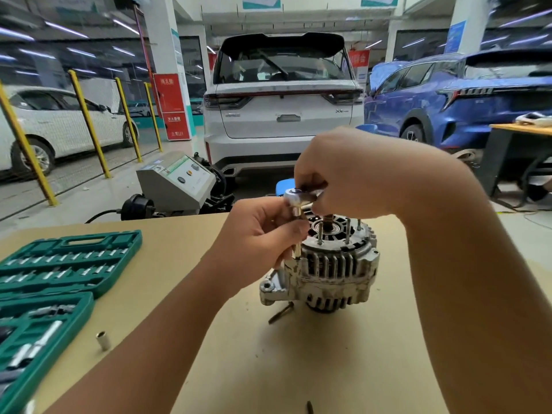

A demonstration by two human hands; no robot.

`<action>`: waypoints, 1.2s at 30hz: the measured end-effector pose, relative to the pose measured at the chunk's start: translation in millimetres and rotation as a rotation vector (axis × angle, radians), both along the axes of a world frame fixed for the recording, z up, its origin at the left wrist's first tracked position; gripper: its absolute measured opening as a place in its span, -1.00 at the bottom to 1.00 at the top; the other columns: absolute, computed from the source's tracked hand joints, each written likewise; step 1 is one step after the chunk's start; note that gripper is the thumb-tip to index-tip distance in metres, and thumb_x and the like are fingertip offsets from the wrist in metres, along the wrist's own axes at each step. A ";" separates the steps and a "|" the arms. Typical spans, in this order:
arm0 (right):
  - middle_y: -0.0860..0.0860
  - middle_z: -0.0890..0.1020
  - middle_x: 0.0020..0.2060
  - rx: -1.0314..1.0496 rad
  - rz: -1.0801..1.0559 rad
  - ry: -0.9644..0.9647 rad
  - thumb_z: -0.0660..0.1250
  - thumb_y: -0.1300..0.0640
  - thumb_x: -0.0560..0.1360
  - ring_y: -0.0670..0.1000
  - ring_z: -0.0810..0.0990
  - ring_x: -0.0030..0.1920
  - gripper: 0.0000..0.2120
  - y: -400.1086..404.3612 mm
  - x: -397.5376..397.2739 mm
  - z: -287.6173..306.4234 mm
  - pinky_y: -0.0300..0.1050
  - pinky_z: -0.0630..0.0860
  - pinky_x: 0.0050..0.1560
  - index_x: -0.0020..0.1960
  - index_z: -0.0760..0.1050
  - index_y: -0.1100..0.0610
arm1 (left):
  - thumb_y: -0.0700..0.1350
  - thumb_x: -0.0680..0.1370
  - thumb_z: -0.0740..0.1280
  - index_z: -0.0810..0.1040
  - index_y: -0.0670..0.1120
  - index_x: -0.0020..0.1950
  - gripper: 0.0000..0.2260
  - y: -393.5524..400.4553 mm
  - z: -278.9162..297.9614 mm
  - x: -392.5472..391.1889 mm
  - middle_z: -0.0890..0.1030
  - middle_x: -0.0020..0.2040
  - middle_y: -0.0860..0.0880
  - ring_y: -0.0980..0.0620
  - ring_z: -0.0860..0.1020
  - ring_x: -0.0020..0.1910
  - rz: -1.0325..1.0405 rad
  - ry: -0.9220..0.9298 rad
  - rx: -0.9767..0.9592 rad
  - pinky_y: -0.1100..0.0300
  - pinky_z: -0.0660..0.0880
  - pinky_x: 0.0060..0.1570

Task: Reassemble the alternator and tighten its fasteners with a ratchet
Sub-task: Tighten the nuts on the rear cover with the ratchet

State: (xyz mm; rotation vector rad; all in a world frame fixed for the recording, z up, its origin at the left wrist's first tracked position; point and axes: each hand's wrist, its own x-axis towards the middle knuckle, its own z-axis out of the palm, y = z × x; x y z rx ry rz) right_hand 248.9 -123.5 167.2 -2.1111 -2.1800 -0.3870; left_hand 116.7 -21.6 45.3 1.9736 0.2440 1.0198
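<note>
Alternator (325, 264) halves joined on the tabletop (298, 369); left hand (257, 234) pinches the socket extension (296, 231), right hand (343, 174) clamps the ratchet (298, 199); other through-bolts stand proud, seemingly untightened.

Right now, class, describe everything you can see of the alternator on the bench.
The alternator is a worn, silver-grey cast-metal unit standing upright on the tan table. Its ribbed housing has vent slots around the side, a mounting ear with a hole at lower left, and several thin studs rising from the dark top around a central bearing and shaft. A long socket extension on the ratchet, held by the left hand and right hand, meets its upper left edge.
</note>
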 end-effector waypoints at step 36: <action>-0.24 0.64 -0.46 -0.133 0.046 0.156 0.51 -0.07 0.38 -0.26 0.60 -0.43 -0.89 -16.3 19.1 9.7 -0.14 0.52 -0.26 -0.14 0.66 -0.07 | -0.19 0.57 0.41 0.69 -0.15 -0.05 -0.93 0.7 -10.4 3.5 0.60 -0.27 -0.31 0.01 0.44 -0.47 0.063 -0.101 0.012 0.12 0.42 -0.48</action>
